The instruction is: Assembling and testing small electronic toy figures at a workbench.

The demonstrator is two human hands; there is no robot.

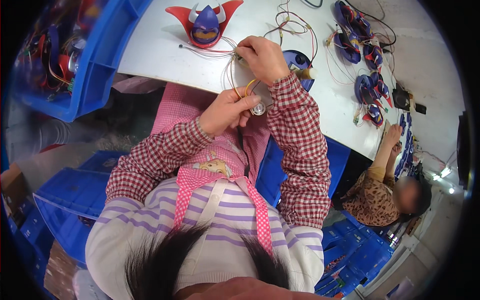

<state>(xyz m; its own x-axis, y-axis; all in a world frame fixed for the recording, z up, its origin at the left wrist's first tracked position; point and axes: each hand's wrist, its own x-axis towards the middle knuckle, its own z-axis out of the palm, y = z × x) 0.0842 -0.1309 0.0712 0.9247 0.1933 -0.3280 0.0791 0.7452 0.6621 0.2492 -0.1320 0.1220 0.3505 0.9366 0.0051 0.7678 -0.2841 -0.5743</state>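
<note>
My left hand (227,111), at the table's near edge, has its thumb and fingers closed on a small round silver speaker-like part (258,108) with thin wires. Above it, over the table, my right hand (265,57) pinches a small piece among the wires (231,70); the fingers mostly hide it. Beyond my hands a purple toy head (206,25) with silver horns and a red collar stands on the tabletop, its thin wires trailing toward my right fingers. A dark blue rounded shell (298,59) lies just right of my right hand, partly covered by my sleeve.
A blue crate (95,65) with wired toy parts stands left of the white table (150,50). Several purple and red toy pieces (367,87) and loose cables lie along the right side. A yellowish cylinder (306,73) sits by my right wrist. Another person (382,197) works farther right.
</note>
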